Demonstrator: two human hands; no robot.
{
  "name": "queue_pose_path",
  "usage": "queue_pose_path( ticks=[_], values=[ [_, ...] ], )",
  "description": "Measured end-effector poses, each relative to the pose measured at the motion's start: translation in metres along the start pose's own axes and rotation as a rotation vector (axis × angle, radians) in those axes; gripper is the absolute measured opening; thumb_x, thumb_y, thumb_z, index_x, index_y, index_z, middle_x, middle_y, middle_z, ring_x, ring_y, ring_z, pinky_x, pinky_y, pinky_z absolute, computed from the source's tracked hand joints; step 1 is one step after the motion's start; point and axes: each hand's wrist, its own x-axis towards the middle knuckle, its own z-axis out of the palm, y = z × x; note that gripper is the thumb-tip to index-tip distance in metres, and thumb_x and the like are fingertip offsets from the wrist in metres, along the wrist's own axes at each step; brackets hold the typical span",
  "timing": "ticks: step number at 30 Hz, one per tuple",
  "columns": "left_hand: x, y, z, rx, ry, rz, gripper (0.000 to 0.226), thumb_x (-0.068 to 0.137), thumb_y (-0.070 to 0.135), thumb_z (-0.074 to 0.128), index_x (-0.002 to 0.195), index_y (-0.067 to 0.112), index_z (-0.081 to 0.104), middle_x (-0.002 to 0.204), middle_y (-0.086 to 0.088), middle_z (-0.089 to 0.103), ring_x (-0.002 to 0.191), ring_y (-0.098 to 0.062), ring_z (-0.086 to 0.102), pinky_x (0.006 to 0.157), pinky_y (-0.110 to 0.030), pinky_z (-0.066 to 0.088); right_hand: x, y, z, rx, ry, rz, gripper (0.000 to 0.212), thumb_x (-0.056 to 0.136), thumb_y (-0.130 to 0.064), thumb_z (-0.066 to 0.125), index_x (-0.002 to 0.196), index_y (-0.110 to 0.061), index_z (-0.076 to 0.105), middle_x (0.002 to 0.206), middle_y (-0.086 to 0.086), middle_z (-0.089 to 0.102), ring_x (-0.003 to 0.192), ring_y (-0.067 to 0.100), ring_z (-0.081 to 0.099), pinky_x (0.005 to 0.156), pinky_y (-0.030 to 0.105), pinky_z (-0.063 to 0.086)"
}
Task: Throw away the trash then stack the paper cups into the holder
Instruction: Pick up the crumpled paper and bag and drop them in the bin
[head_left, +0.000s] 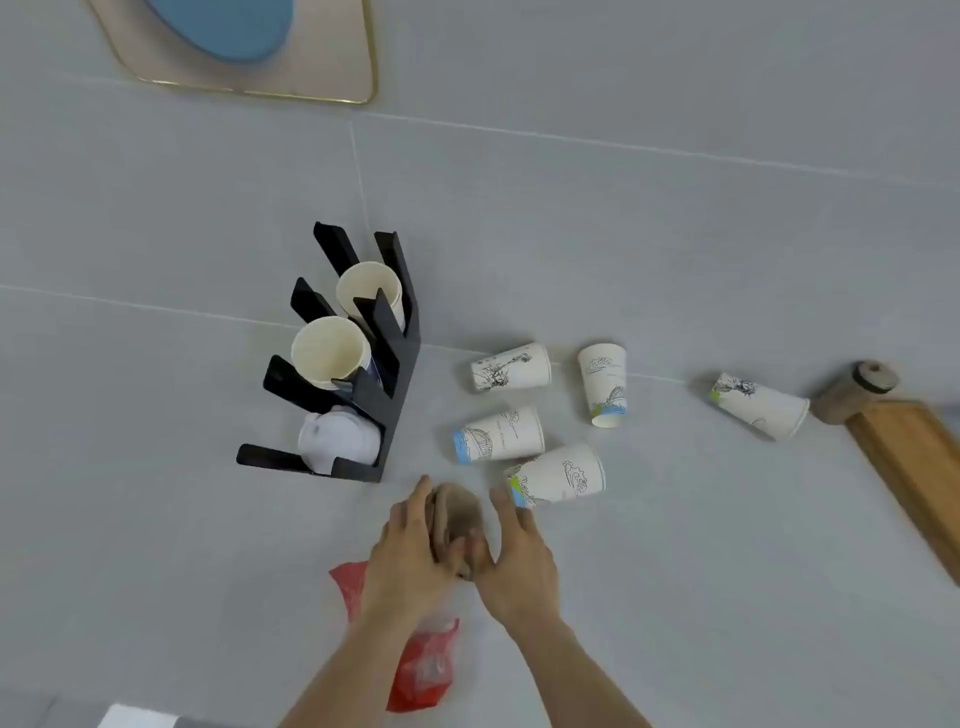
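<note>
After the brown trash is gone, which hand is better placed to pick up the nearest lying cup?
Probably the right hand. The nearest paper cup lies just beyond its fingertips, on its side. The left hand sits nearer the black holder, and both hands now press the brown trash.

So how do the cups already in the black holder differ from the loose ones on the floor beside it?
The two cups in the holder sit propped with open mouths toward the camera, showing plain cream insides; the five loose cups lie on their sides, showing printed drawings. The holder's cups are held between black dividers; the loose cups lie scattered on the grey floor, one well apart from the rest. All look like the same kind of paper cup.
</note>
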Motion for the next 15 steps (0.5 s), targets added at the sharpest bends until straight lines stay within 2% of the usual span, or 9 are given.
queue_pose_path(
  ticks=[4,6,9,11,13,15],
  values=[
    [0.004,-0.002,0.001,-0.113,-0.026,-0.106,0.073,0.090,0.029,0.066,0.152,0.033,0.028,0.140,-0.004,0.048,0.116,-0.026,0.063,0.092,-0.036,0.054,0.006,-0.001,0.018,0.483,-0.103,0.357,0.073,0.099,-0.039,0.059,0.162,-0.031,0.023,0.153,0.007,0.049,0.138,0.027,0.053,0.114,0.045,0.046],
    [0.005,-0.004,0.000,-0.164,-0.024,-0.115,0.068,0.089,0.020,0.067,0.148,0.032,0.036,0.137,-0.003,0.054,0.116,-0.023,0.063,0.092,-0.033,0.053,0.007,0.001,0.025,0.631,-0.115,0.443,0.074,0.096,-0.035,0.065,0.161,-0.028,0.030,0.137,0.004,0.060,0.125,0.026,0.063,0.109,0.047,0.052],
    [0.006,-0.004,-0.011,-0.280,0.047,-0.142,0.059,0.089,0.028,0.069,0.142,0.031,0.044,0.126,0.003,0.065,0.111,-0.018,0.064,0.094,-0.034,0.055,0.009,0.006,0.023,0.714,-0.068,0.471,0.066,0.093,-0.029,0.071,0.152,-0.022,0.044,0.119,0.003,0.071,0.101,0.026,0.073,0.091,0.045,0.063],
    [0.002,-0.001,-0.023,-0.356,0.076,-0.142,0.057,0.088,0.035,0.070,0.140,0.029,0.048,0.114,0.010,0.066,0.106,-0.014,0.063,0.095,-0.034,0.054,0.011,0.008,0.016,0.791,-0.064,0.468,0.050,0.093,-0.024,0.072,0.141,-0.018,0.057,0.112,0.007,0.077,0.097,0.029,0.076,0.082,0.042,0.064],
    [-0.007,-0.004,-0.034,-0.391,0.109,-0.098,0.052,0.086,0.047,0.068,0.133,0.030,0.056,0.112,0.016,0.066,0.106,-0.009,0.063,0.096,-0.033,0.053,0.010,0.006,0.009,0.845,-0.106,0.426,0.033,0.095,-0.020,0.071,0.127,-0.015,0.070,0.101,0.008,0.082,0.096,0.030,0.078,0.084,0.043,0.065],
    [-0.016,-0.013,-0.042,-0.338,0.158,-0.043,0.045,0.083,0.057,0.062,0.122,0.032,0.065,0.110,0.019,0.069,0.106,-0.007,0.063,0.094,-0.036,0.054,0.007,0.003,0.005,0.916,-0.166,0.373,0.024,0.097,-0.013,0.067,0.120,-0.012,0.075,0.098,0.011,0.083,0.096,0.032,0.079,0.084,0.046,0.066]
  ],
)
